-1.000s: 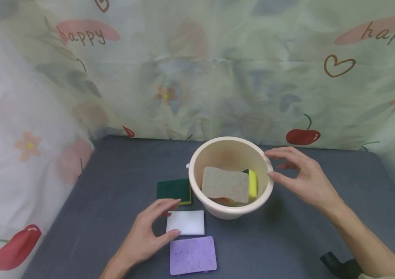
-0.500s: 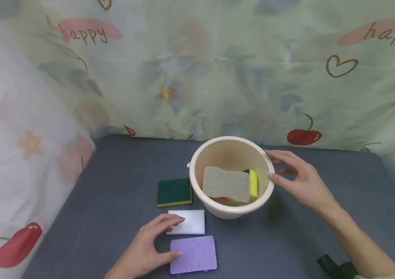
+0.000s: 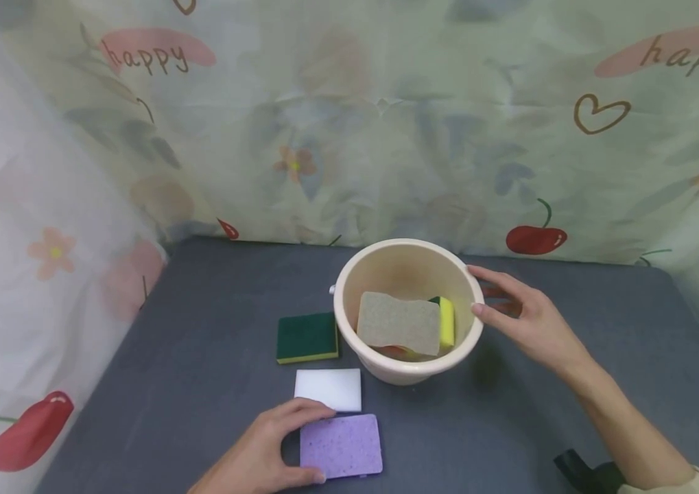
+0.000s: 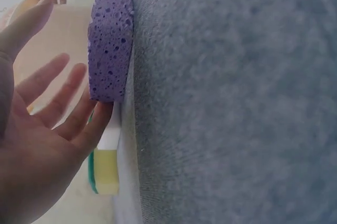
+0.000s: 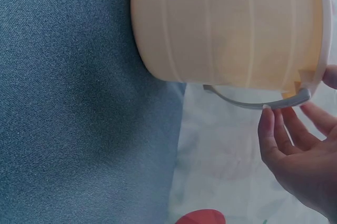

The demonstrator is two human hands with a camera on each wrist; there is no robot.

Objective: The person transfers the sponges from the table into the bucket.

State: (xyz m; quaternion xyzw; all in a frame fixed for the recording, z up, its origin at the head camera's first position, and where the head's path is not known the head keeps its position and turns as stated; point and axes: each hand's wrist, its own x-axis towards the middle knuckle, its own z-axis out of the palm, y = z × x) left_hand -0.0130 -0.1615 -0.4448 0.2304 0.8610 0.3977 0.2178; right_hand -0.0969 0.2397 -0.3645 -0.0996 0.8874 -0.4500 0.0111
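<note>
My left hand [image 3: 265, 446] reaches around the left end of a purple sponge [image 3: 349, 446] lying on the table, thumb at its near edge and fingers by its far edge. In the left wrist view, fingertips meet the speckled sponge's end while the thumb stands apart. Loosely bent, my right hand [image 3: 534, 322] rests at the right side of a cream bucket [image 3: 407, 369], thumb at the rim. The right wrist view shows its fingertips against the bucket's grey handle [image 5: 247, 104]. Inside the bucket are a grey-beige sponge [image 3: 398, 322] and a yellow-and-green sponge [image 3: 446, 322].
Just beyond the purple sponge lies a white sponge [image 3: 330, 385]. Farther back, a green-topped yellow scouring sponge [image 3: 307, 336] sits left of the bucket. A patterned curtain [image 3: 380, 137] borders the dark table [image 3: 232, 288] at the back and left.
My left hand has come down toward me, from beside the white sponge to around the purple one. My right hand has stayed at the bucket, and the sponges have not moved.
</note>
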